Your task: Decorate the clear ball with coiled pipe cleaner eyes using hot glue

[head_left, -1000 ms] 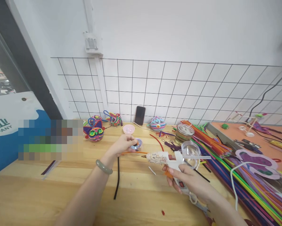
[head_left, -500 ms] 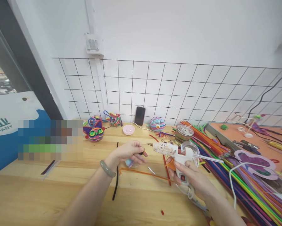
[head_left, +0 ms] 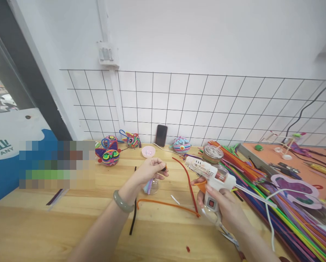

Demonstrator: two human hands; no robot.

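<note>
My left hand (head_left: pixel 153 171) is closed, pinching a small black-and-orange piece (head_left: pixel 165 167) at its fingertips; it is too small to name surely. Just beneath that hand, a clear plastic ball (head_left: pixel 153 186) with pale blue and purple strips on one side sits on the table, partly hidden. My right hand (head_left: pixel 220 202) grips a white glue gun (head_left: pixel 206 170) by its handle, with fingers at the orange trigger. Its nozzle end tilts up to the left, and a clear glue stick juts from the back. An orange pipe cleaner (head_left: pixel 168 203) lies bent in front.
A red pipe cleaner (head_left: pixel 188 178) and a black one (head_left: pixel 132 218) lie on the wooden table. Behind are a pink bowl (head_left: pixel 148 152), a phone (head_left: pixel 161 135) and colourful wrapped balls (head_left: pixel 111 157). Bundled pipe cleaners (head_left: pixel 282 211) and a clear jar (head_left: pixel 213 154) are at right.
The clear ball has left my left fingers and rests on the table. The glue gun has moved right, its nozzle tipping upward. The orange pipe cleaner appears lower, nearer me.
</note>
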